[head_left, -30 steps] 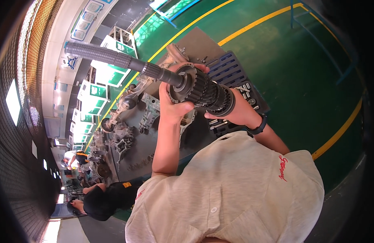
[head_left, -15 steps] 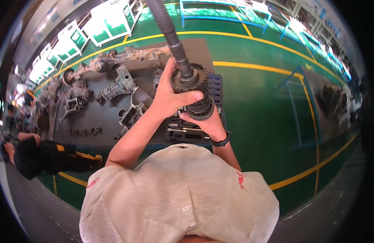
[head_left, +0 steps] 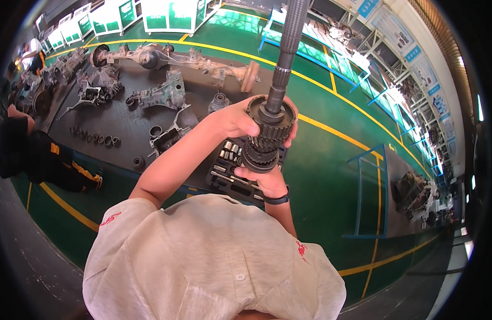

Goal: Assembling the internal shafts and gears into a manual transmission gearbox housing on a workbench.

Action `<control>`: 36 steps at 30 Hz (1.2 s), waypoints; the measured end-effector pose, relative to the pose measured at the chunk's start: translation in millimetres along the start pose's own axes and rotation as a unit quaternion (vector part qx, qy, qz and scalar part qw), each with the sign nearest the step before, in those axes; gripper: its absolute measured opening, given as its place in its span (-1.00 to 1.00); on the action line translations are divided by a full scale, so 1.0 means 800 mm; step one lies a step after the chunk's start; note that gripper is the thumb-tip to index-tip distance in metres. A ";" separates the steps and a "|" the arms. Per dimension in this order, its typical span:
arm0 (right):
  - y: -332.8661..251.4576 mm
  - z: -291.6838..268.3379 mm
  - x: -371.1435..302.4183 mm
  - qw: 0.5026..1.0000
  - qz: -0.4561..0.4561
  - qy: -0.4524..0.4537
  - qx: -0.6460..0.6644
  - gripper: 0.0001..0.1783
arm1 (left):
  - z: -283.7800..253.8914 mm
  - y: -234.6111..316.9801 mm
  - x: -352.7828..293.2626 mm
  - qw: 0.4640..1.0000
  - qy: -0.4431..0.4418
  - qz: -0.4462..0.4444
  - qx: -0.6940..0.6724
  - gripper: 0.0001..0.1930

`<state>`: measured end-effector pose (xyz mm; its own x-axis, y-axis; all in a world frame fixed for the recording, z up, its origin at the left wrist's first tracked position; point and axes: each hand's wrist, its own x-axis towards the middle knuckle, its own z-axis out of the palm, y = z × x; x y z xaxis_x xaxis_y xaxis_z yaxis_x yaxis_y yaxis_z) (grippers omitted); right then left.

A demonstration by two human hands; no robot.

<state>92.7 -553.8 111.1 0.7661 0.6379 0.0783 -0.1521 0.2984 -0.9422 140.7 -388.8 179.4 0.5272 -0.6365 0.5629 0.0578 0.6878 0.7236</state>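
Note:
A dark splined transmission shaft with stacked gears (head_left: 271, 129) is raised in front of me, its long end pointing up and slightly right. My left hand (head_left: 236, 118) wraps round the large upper gear, the thumb on the near side and fingertips showing at the far right side. Lower down, my right hand (head_left: 268, 180) cradles the bottom gear end; most of its fingers are hidden behind the shaft. Under my hands lies an open socket set case (head_left: 224, 184) with sockets and drive bars in it.
The dark bench (head_left: 110, 114) carries a long rusty axle (head_left: 150, 56), a gearbox housing (head_left: 160, 93), an open casing (head_left: 174, 136) and a row of small rings (head_left: 97, 138). A person in black (head_left: 22, 144) is at the left. Another bench with an engine-like part (head_left: 414, 194) stands right.
The shaft has swung from leaning left to leaning slightly right and sits a little farther right in view. Both hands keep hold. The whole view has turned, showing more of the right wall.

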 end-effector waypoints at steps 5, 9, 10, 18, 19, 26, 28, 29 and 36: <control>0.009 0.012 0.002 0.999 0.002 0.034 -0.038 0.00 | 0.011 0.003 -0.021 0.995 0.095 0.018 0.041 -0.23; 0.017 0.011 0.013 0.994 -0.008 0.067 -0.083 -0.21 | 0.053 0.001 -0.027 0.933 0.300 0.068 0.187 -0.39; 0.019 0.012 0.016 0.993 -0.022 0.078 -0.086 -0.32 | 0.062 0.000 -0.027 0.903 0.351 0.065 0.240 -0.39; 0.024 0.011 0.023 0.996 0.002 0.069 -0.061 -0.19 | 0.069 0.002 -0.032 0.863 0.398 0.090 0.297 -0.30; 0.026 0.012 0.024 0.996 -0.005 0.067 -0.059 -0.24 | 0.066 0.001 -0.033 0.863 0.386 0.108 0.307 -0.24; 0.041 0.035 0.027 0.996 -0.035 0.076 -0.041 -0.41 | 0.058 -0.001 -0.052 0.889 0.333 0.187 0.252 0.07; 0.040 0.040 0.021 0.995 -0.026 0.091 -0.037 -0.40 | 0.056 0.000 -0.062 0.887 0.334 0.179 0.265 0.06; 0.038 0.039 0.017 0.996 -0.017 0.077 -0.045 -0.38 | 0.057 -0.003 -0.062 0.884 0.334 0.177 0.275 0.06; 0.043 0.008 0.011 0.994 -0.003 0.043 -0.097 -0.34 | 0.063 -0.011 -0.076 0.860 0.362 0.178 0.314 -0.13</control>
<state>90.0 -533.3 81.9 0.8188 0.5704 0.0640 -0.0300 0.1538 -0.9877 65.2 -373.9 158.5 0.8192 0.1159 0.5617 -0.5656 0.3258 0.7576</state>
